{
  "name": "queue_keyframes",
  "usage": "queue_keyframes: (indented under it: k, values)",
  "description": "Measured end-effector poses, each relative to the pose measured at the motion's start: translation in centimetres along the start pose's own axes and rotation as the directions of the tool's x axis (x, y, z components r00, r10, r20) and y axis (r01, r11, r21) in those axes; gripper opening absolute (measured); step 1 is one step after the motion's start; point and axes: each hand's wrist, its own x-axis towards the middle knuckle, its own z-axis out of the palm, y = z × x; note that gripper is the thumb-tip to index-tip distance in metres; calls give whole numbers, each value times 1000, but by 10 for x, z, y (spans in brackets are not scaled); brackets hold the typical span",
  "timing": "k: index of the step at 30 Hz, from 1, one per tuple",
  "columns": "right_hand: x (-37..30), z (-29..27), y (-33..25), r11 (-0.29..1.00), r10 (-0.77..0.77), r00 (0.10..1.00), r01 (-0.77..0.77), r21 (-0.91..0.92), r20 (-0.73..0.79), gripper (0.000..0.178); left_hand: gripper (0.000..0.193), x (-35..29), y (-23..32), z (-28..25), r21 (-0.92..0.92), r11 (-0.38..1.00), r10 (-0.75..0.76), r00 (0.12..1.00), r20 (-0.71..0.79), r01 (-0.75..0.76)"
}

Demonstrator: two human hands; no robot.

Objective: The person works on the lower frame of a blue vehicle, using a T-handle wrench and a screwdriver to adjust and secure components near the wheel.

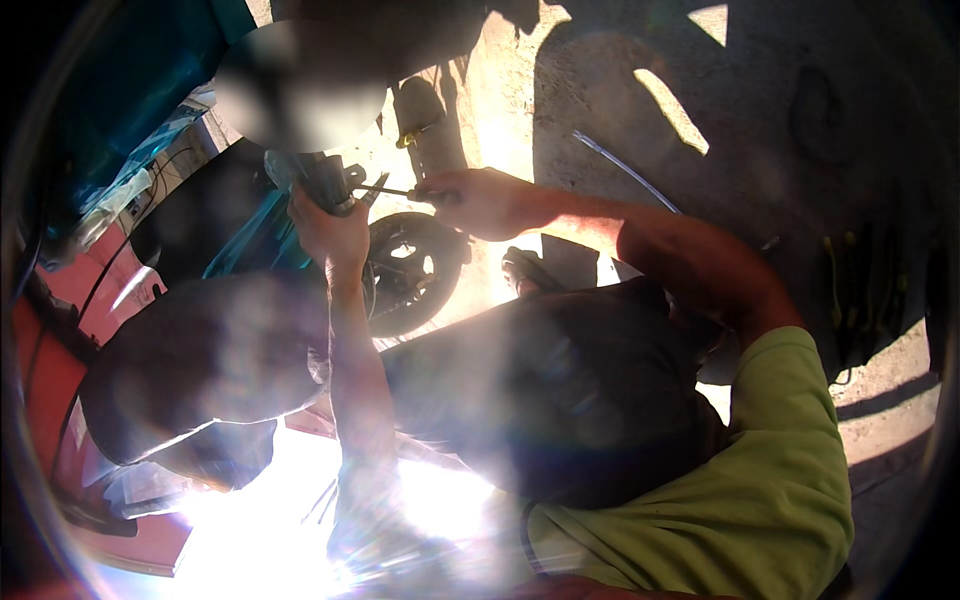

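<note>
My left hand [335, 235] is closed around a dark mechanical part [325, 178], its far side partly hidden by a blurred shape. My right hand [480, 203] grips a screwdriver [392, 190] whose thin shaft points left, with the tip at or close to the part; contact cannot be made out. Just below the two hands stands a black spoked wheel [415, 275].
Red bodywork [95, 275] and a teal panel [160, 60] line the left side. A pale tube [625, 170] lies on the ground, right of a yellow item [408, 138]. Yellow-marked tools [860, 290] sit at far right. Strong glare washes out the lower left.
</note>
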Motion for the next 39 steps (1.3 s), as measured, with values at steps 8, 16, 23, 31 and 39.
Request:
queue_keyframes:
  k: [8,16,23,31,39]
  values:
    - [-2,-16,-16,989,48,989,-67,135,137,53,87,-1,-1,-1,26,998,-62,998,11,62]
    - [0,-11,-14,998,27,993,-34,60,112,54,87,0,-2,0,16,1000,-27,1000,-7,27]
    - [0,-3,-8,964,-87,996,89,-250,22,50,85,-1,-1,2,23,1000,-3,1000,-21,3]
    - [1,-11,-25,606,-196,980,112,-788,-11,47,84,0,-1,3,26,1000,-10,1000,-29,11]
    - [31,-19,-22,849,350,935,-345,401,64,20,88,-1,-6,4,43,999,-22,999,-32,23]
